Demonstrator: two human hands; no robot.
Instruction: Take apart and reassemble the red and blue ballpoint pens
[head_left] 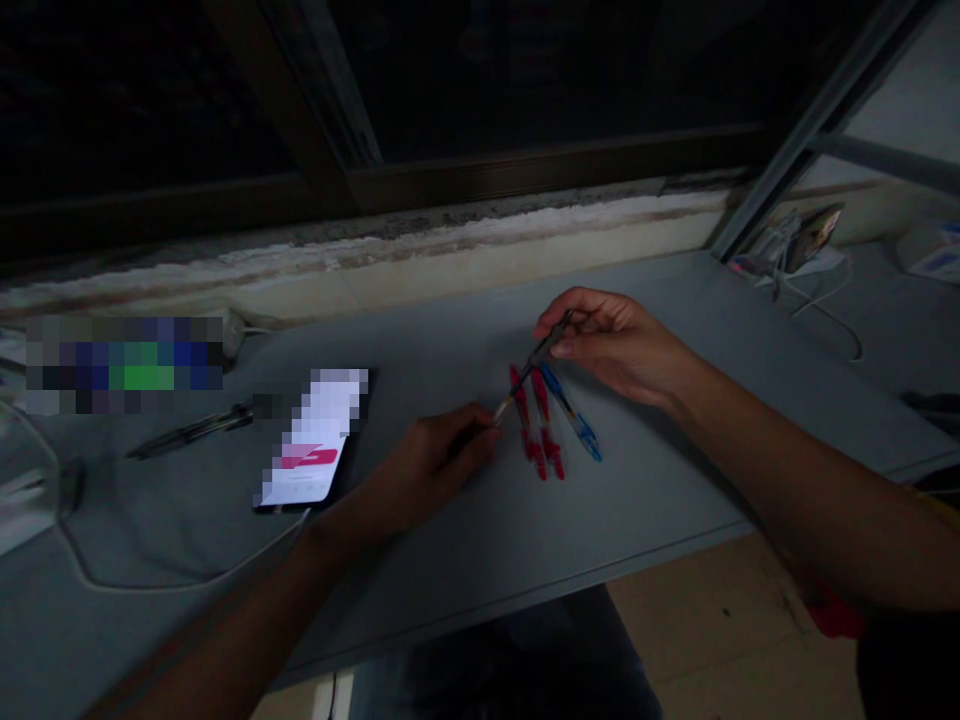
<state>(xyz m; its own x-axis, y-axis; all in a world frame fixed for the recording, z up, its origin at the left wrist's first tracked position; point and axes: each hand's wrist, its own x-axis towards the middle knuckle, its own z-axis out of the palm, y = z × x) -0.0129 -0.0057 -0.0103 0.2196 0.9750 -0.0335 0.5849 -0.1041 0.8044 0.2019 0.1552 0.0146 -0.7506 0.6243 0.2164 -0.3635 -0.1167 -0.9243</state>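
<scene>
Slim black pen (531,365) held diagonally, long axis lower-left to upper-right, pale tip pointing down-left. Right hand (611,340) fingers pinch its upper end. Left hand (442,460) fingers curled at the pale tip, grip unclear. Two red pens (529,425) and a blue pen (571,412) lie side by side on the grey table (450,620), just below the right fingers.

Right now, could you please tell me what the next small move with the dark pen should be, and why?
I would probably lift the dark pen slightly, because it crosses just above the two red pens and the blue pen, while the right hand pinches it and the left hand sits at its pale end.
</scene>
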